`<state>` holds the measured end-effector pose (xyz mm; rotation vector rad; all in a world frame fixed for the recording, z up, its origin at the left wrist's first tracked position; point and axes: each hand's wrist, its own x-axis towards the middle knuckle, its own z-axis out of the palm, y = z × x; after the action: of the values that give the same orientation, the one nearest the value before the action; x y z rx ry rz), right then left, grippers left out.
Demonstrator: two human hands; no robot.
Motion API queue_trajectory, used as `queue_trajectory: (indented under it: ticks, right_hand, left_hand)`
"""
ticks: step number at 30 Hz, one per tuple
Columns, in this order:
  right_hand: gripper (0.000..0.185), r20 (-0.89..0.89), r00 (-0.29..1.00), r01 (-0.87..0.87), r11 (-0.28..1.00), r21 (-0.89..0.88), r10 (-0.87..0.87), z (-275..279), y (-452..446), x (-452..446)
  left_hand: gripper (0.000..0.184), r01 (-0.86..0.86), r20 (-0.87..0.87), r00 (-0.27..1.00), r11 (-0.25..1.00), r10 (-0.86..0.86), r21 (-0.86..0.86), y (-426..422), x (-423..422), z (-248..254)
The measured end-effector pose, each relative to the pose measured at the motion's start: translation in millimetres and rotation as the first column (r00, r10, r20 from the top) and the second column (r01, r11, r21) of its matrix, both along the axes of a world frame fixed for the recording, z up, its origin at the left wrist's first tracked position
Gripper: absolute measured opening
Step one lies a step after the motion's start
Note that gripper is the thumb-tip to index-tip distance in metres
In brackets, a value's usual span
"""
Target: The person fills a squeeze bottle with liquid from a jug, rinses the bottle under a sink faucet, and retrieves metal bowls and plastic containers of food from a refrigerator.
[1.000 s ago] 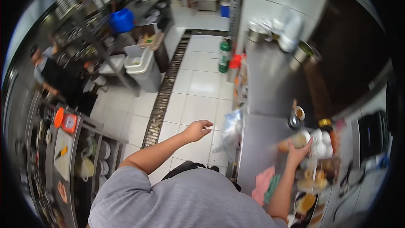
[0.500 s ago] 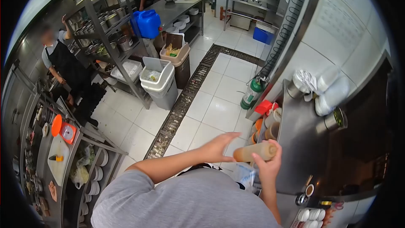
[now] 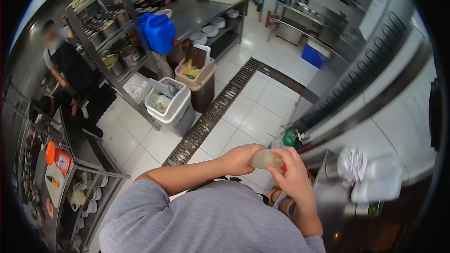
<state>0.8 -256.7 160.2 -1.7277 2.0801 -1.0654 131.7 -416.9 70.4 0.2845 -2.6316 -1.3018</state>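
In front of my torso I hold a translucent squeeze bottle [image 3: 263,159] lying on its side. My left hand [image 3: 241,160] is wrapped around one end of it. The fingers and thumb of my right hand [image 3: 291,171] close over its other end, hiding the cap. Below my right forearm, orange-rimmed containers [image 3: 275,197] stand beside the steel counter [image 3: 321,192].
Foil and plastic packs [image 3: 377,178] sit on the counter at right. A green cylinder [image 3: 290,138] stands beyond my hands. A grated floor drain [image 3: 215,115] runs past a grey bin [image 3: 173,105]. A person in a dark apron [image 3: 72,65] works at far left.
My left hand has closed around the bottle's end, where it was apart before. The bottle and right hand have moved left and up, and the view has turned.
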Motion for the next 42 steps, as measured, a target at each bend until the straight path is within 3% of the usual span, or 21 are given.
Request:
queue_trajectory:
  ticks: [1, 2, 4, 5, 6, 8, 9, 11, 12, 15, 17, 19, 20, 22, 24, 28, 29, 31, 35, 40, 42]
  right_hand:
    - [0.04, -0.101, 0.993, -0.077, 0.994, -0.079, 0.068, 4.0, -33.6, -17.4]
    - [0.04, -0.089, 0.991, -0.106, 0.991, -0.077, 0.099, 8.5, -66.8, -31.7]
    - [0.037, 0.082, 0.971, -0.24, 0.897, 0.371, 0.225, 14.6, -129.6, -55.1]
    - [0.037, 0.018, 0.92, -0.38, 0.881, 0.282, 0.391, 5.1, -161.8, -66.5]
    - [0.037, 0.016, 0.91, -0.402, 0.87, 0.286, 0.415, 6.4, -194.2, -74.9]
    - [0.037, -0.119, 0.714, -0.67, 0.723, 0.172, 0.69, 9.4, -264.0, -86.9]
    - [0.039, -0.159, 0.673, -0.718, 0.69, 0.094, 0.722, 11.3, -295.8, -92.9]
    - [0.04, -0.119, 0.682, -0.723, 0.69, 0.036, 0.722, 16.4, -354.7, -109.8]
    - [0.041, -0.071, 0.701, -0.712, 0.702, -0.014, 0.71, 16.7, -381.3, -117.7]
    - [0.043, -0.036, 0.79, -0.611, 0.791, 0.035, 0.612, -18.7, -460.3, -165.4]
    - [0.043, -0.004, 0.837, -0.544, 0.833, 0.102, 0.547, -53.0, -496.6, -206.1]
    - [0.043, 0.205, 0.933, -0.341, 0.907, 0.246, 0.295, -83.9, -524.5, -243.8]
    - [0.043, 0.218, 0.93, -0.347, 0.9, 0.262, 0.295, -97.6, -540.0, -264.8]
    - [0.045, 0.379, 0.92, -0.217, 0.935, 0.281, 0.1, -122.3, -573.0, -303.8]
    - [0.044, 0.334, 0.935, -0.207, 0.946, 0.249, 0.117, -137.4, -629.3, -335.8]
    - [0.045, 0.261, 0.938, -0.258, 0.962, 0.086, 0.228, -147.7, -800.6, -370.8]
    - [0.045, 0.218, 0.938, -0.286, 0.957, 0.051, 0.269, -152.9, -850.9, -373.4]
    - [0.046, 0.197, 0.919, -0.348, 0.938, -0.003, 0.341, -150.6, -950.4, -360.9]
    - [0.041, -0.114, 0.884, -0.467, 0.855, -0.226, 0.453, -189.6, -1139.6, -327.1]
    - [0.047, -0.19, 0.778, -0.605, 0.796, 0.032, 0.599, -239.2, -1281.9, -300.7]
    - [0.048, -0.166, 0.786, -0.611, 0.79, -0.055, 0.596, -267.1, -1297.9, -300.7]
  left_hand:
    - [0.064, -0.062, 0.018, 0.998, 0.998, 0.063, -0.007, -24.2, -5.5, 0.4]
    - [0.064, -0.093, 0.03, 0.995, 0.996, 0.093, -0.005, -46.3, -7.5, 1.4]
    - [0.064, -0.268, -0.014, 0.963, 0.959, 0.268, -0.089, -87.3, -7.5, 0.5]
    - [0.064, -0.294, -0.011, 0.956, 0.952, 0.295, -0.082, -106.0, -5.5, -1.3]
    - [0.066, -0.351, 0.047, 0.934, 0.935, 0.354, -0.052, -126.6, -2.6, -2.2]
    - [0.067, -0.424, 0.1, 0.9, 0.905, 0.425, -0.028, -169.9, 0.4, -2.4]
    - [0.069, -0.471, 0.201, 0.867, 0.882, 0.457, 0.028, -191.9, 1.6, -1.0]
    - [0.072, -0.579, 0.392, 0.774, 0.806, 0.497, 0.121, -240.6, -2.4, -0.7]
    - [0.072, -0.582, 0.397, 0.771, 0.804, 0.498, 0.12, -265.0, -4.2, -8.4]
    - [0.077, -0.634, 0.186, 0.77, 0.765, 0.61, 0.113, -357.9, -18.5, -43.0]
    - [0.078, -0.674, 0.155, 0.739, 0.712, 0.656, 0.198, -422.1, -41.8, -58.9]
    - [0.08, -0.738, 0.099, 0.666, 0.634, 0.739, 0.233, -478.7, -64.9, -47.4]
    - [0.08, -0.769, 0.053, 0.627, 0.607, 0.777, 0.202, -508.9, -79.9, -33.5]
    - [0.08, -0.839, -0.068, 0.523, 0.527, 0.85, 0.136, -584.6, -102.1, -48.9]
    - [0.076, -0.852, -0.166, 0.445, 0.473, 0.88, 0.226, -654.2, -124.7, -36.1]
    - [0.068, -0.956, -0.296, 0.195, 0.249, 0.935, 0.157, -795.0, -152.8, -43.7]
    - [0.067, -0.969, -0.215, 0.111, 0.154, 0.97, 0.192, -817.5, -163.9, -29.9]
    - [0.069, -0.988, -0.304, 0.015, 0.06, 0.953, 0.14, -888.2, -162.9, -63.8]
    - [0.069, -0.984, -0.254, -0.155, -0.127, 0.955, 0.123, -980.9, -166.5, -102.2]
    - [0.064, -0.959, -0.217, -0.285, -0.278, 0.934, 0.061, -1026.5, -172.4, -149.8]
    - [0.062, -0.948, -0.206, -0.316, -0.316, 0.926, 0.032, -1031.6, -177.3, -169.4]
